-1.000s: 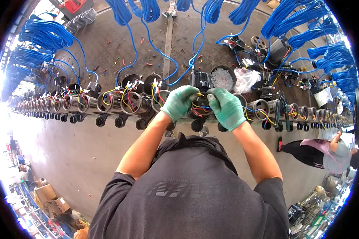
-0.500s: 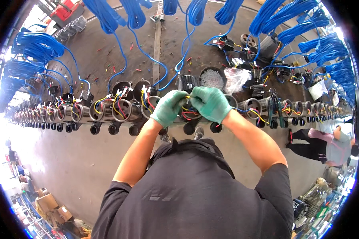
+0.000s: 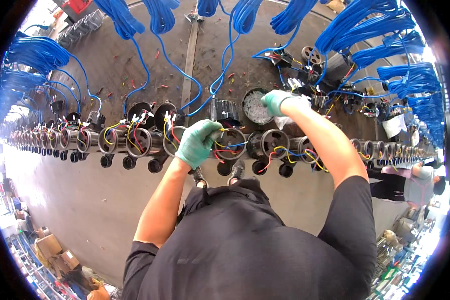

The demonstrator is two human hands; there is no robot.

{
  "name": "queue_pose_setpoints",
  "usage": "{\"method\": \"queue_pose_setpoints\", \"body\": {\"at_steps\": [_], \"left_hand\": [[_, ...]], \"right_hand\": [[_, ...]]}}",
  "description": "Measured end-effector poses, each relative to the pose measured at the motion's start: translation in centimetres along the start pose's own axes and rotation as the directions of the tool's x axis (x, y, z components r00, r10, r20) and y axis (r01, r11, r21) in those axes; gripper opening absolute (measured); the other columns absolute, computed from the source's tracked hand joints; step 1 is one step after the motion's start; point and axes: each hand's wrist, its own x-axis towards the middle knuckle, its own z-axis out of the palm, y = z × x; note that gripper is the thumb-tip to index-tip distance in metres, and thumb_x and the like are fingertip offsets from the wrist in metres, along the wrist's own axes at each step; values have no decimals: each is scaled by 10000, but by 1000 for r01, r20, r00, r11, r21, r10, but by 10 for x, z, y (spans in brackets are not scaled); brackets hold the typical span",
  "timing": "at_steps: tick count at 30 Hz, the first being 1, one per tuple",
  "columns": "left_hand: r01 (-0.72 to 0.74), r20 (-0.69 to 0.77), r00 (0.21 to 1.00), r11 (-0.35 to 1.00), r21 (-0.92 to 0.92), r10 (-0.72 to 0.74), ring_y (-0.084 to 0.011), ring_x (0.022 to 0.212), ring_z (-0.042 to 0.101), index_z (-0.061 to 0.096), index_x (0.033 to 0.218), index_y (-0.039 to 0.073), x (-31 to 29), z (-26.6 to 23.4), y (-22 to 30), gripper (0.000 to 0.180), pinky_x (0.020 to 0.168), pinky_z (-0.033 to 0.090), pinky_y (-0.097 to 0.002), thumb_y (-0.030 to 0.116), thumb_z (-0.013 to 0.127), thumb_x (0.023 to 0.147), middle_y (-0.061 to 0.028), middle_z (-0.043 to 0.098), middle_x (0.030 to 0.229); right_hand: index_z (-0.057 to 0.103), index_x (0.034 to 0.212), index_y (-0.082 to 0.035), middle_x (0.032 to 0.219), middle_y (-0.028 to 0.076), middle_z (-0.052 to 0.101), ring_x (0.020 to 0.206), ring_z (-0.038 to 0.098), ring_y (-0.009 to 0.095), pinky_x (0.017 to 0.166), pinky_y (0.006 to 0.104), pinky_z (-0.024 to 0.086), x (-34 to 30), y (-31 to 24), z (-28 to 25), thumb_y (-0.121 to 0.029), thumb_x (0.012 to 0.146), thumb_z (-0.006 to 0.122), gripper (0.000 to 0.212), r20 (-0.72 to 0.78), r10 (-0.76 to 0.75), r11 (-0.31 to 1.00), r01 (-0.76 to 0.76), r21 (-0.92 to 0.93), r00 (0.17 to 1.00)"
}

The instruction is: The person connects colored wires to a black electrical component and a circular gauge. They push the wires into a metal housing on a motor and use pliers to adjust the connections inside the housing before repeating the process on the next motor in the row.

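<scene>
Head view: yellow wire (image 3: 218, 144) at centre of frame, at the mouth of an open round housing (image 3: 242, 135). Left hand (image 3: 198, 143) pinches the wire's end, thumb and fingertips together. Right hand (image 3: 277, 102), above and right of centre, at the edge of a dark bowl (image 3: 259, 122) of small clear pieces (image 3: 255, 106); cannot tell whether its fingers grip anything. Blue cable coils (image 3: 157, 17) along top of frame, over brown counter (image 3: 172, 55).

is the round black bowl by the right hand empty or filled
Filled, at least partly: small whitish pieces spread across the inside of the round black bowl by the right hand. Their depth cannot be told.
</scene>
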Motion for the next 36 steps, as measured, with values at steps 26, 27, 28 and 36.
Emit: {"method": "queue_pose_setpoints", "body": {"at_steps": [26,27,28,36], "left_hand": [[72,-6,997,996,-54,-72,-144,876,688,707,1133,10,-1,2,1,152,802,559,-306,-18,684,985,-86,746,979],[112,9,994,992,-60,-111,-144,875,688,708,1134,11,-1,1,2,155,800,560,-307,-19,686,984,-83,745,970],[153,25,988,986,-65,-152,-145,874,688,710,1135,12,0,1,3,158,798,560,-308,-21,687,982,-81,745,962],[76,-1,997,994,-79,-76,-163,898,705,712,1143,8,0,4,-4,171,836,569,-312,-7,707,972,-113,756,992]], "right_hand": [[721,1208,-131,1115,173,763,1042,731,388,921,456,585,-28,-20,-14,-213,930,652,298,-27,-21,998,19,-57,999],[717,1212,-120,1098,189,760,1025,729,401,907,466,583,-36,-24,-22,-230,934,660,305,-61,15,1000,-16,-10,998],[707,1201,-88,1074,212,752,1008,719,426,889,481,578,-39,-20,-21,-256,949,658,307,-145,42,995,-29,91,989],[694,1139,-29,949,139,734,838,714,245,770,377,563,-125,-84,-35,-109,1003,694,159,-678,103,719,417,556,727]]}}
